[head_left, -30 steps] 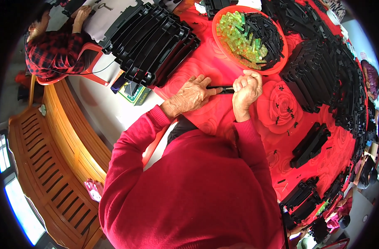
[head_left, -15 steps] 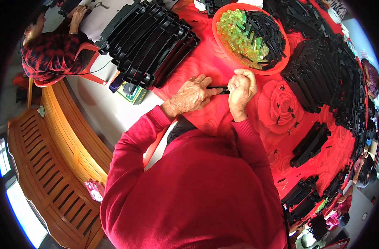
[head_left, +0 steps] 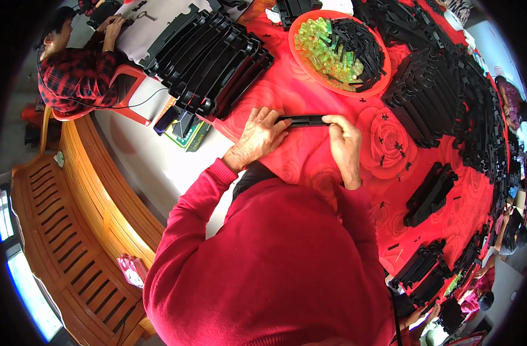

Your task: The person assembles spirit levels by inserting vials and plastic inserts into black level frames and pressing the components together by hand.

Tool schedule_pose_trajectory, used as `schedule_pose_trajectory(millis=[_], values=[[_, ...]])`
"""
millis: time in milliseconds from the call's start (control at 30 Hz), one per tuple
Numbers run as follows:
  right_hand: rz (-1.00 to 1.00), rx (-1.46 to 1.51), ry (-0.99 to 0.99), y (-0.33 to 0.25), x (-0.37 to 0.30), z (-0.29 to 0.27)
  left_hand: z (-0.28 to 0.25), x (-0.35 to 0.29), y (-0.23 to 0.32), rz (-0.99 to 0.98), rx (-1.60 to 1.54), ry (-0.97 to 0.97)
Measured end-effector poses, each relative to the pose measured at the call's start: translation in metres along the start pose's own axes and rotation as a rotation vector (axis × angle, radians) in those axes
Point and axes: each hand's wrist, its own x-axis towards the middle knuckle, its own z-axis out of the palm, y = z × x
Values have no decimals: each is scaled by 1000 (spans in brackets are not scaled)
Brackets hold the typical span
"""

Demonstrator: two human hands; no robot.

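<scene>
A long black plastic part [head_left: 307,120] lies across the red tablecloth, held at both ends. The fingers of my left hand [head_left: 260,137] close on its left end, thumb along the near side. At its right end my right hand [head_left: 345,142] pinches with thumb and bent forefinger. Just beyond them stands a round orange-red basin [head_left: 384,86]; yellow-green translucent pieces [head_left: 327,55] fill its left side and small black strips [head_left: 360,49] its right.
Stacked black plastic frames [head_left: 211,63] rise at the far left, beside a green box [head_left: 189,137]. More black parts [head_left: 428,95] cover the right, with a small bundle [head_left: 430,195] nearer. A wooden bench [head_left: 79,242] stands left; a person in a checked shirt [head_left: 76,81] sits far left.
My right hand has opened out of a fist, moved slightly right and nearer, and now pinches the part's right end. More of the black part shows between my hands.
</scene>
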Motion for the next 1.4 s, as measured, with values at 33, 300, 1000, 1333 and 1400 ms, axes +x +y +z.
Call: schedule_pose_trajectory(millis=[33, 300, 1000, 1333, 1400], values=[[1, -44, -37, 7, -3, 5, 1, -1, 2, 0, 1, 0], [40, -252, -225, 1, 2, 16, 2, -7, 5, -125, -53, 2], [-32, 850, 204, -10, 7, -17, -9, -9, 2, -106, -92, 9], [85, -81, -200, 8, 3, 18, 6, -9, 5, -125, -51, 16], [137, -70, -211, 9, 3, 18, 8, -9, 3, -124, -67, 18]])
